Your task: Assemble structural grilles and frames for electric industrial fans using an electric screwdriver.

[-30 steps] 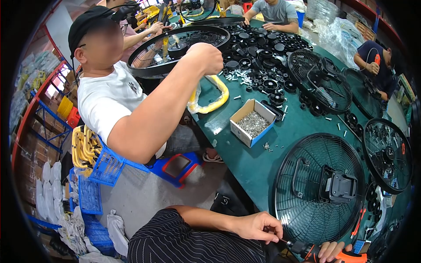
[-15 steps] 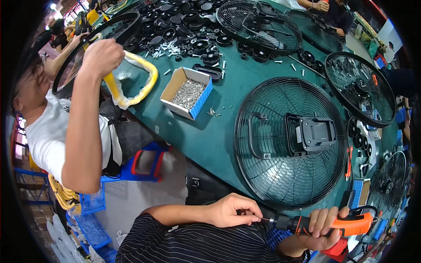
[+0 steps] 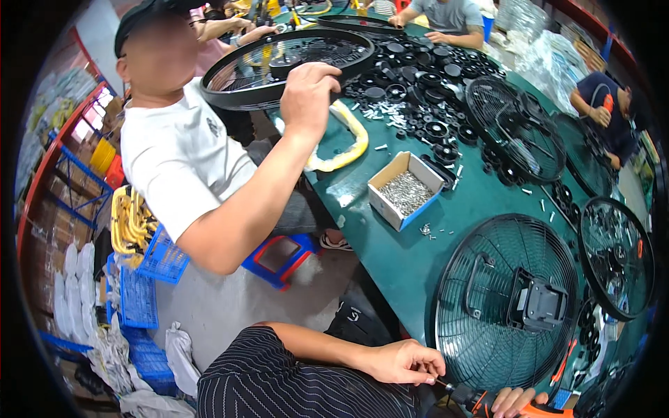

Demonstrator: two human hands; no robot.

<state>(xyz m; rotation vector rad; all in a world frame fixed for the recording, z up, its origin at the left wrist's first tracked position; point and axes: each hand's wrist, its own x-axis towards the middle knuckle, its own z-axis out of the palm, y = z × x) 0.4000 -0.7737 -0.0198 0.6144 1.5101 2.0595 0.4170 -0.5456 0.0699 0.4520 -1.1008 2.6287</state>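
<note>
My right hand (image 3: 512, 403) is wrapped round an orange and black power screwdriver (image 3: 474, 400) at the lower edge of the view. Its thin bit points left toward my left hand (image 3: 408, 363). The fingers of my left hand are pinched together right at the bit's tip; whatever they hold is too small to make out. Just beyond my hands lies a round black fan (image 3: 507, 306), with its wire grille, a curved handle and a black bracket facing up. An open blue and white box (image 3: 403, 194) of small metal screws stands farther off.
Loose screws (image 3: 426, 230) lie beside the box. Black round knobs (image 3: 432, 87) and other fans (image 3: 516, 129) crowd the green table (image 3: 390, 258). At left a co-worker (image 3: 188, 167) holds a fan ring (image 3: 286, 66) near a yellow tube frame (image 3: 345, 143). Blue baskets (image 3: 137, 299) stand on the floor.
The view has swung left, so the table and my hands sit farther right and lower. My hands stay together at the bit. The co-worker's fan ring shows more fully.
</note>
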